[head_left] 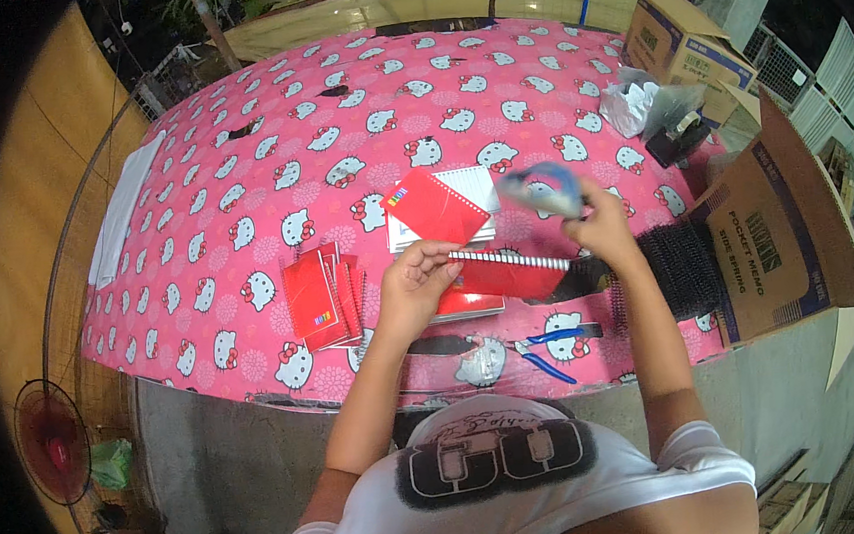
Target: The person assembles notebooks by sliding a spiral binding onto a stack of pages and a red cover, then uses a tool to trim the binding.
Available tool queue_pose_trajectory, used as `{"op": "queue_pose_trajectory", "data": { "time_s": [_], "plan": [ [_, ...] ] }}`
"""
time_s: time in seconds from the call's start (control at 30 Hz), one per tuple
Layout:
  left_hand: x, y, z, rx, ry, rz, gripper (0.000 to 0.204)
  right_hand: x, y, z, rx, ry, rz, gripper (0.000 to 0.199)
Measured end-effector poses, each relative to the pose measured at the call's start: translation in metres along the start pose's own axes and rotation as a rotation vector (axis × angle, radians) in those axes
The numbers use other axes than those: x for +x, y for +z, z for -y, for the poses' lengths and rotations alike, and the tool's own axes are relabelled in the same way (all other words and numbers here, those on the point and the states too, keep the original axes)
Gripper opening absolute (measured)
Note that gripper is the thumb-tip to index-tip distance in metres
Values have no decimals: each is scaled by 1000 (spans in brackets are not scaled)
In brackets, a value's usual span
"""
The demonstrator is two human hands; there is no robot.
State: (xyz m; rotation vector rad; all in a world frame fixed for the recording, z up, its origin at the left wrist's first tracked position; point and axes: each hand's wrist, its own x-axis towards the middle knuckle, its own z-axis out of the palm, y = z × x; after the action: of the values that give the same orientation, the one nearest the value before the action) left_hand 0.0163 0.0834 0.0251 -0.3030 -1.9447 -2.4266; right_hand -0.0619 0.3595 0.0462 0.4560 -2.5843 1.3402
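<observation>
My left hand (417, 290) is closed on the near-left end of a red notebook (516, 279), whose edge shows a row of holes or coil loops. It is held above a stack of red notebooks (468, 306). My right hand (599, 225) is raised at the notebook's right end, its fingers around a rounded blue-and-grey object (541, 190) blurred by motion, so its kind is unclear. Beyond the notebook lie a loose red cover (432, 206) and white punched sheets (471, 185). Blue-handled pliers (551, 350) rest near the table's front edge.
More red notebooks (311, 298) lie piled on the left. Black spiral wires (680, 269) spill beside an open cardboard box (770, 225) at the right. Another carton (685, 41), a white plastic bag (627, 106) and a black item (678, 139) stand at the far right of the pink-covered table (238, 161).
</observation>
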Motion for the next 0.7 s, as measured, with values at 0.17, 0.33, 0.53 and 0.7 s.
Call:
{"op": "queue_pose_trajectory", "data": {
  "time_s": [0.17, 0.33, 0.53, 0.7],
  "plan": [
    [-6, 11, 0, -76, -11, 16, 20, -7, 18, -65, -687, 329, -77, 38],
    [-12, 17, 2, -76, 75, 41, 26, -13, 38, -46, -706, 56, -210, 36],
    [-18, 48, 3, 552, 341, 119, 17, 20, 45, -3, -127, -139, -162, 29],
    [-43, 41, -6, 536, 166, 139, 18, -48, 9, -21, -230, -202, 333, 30]
  ]
}}
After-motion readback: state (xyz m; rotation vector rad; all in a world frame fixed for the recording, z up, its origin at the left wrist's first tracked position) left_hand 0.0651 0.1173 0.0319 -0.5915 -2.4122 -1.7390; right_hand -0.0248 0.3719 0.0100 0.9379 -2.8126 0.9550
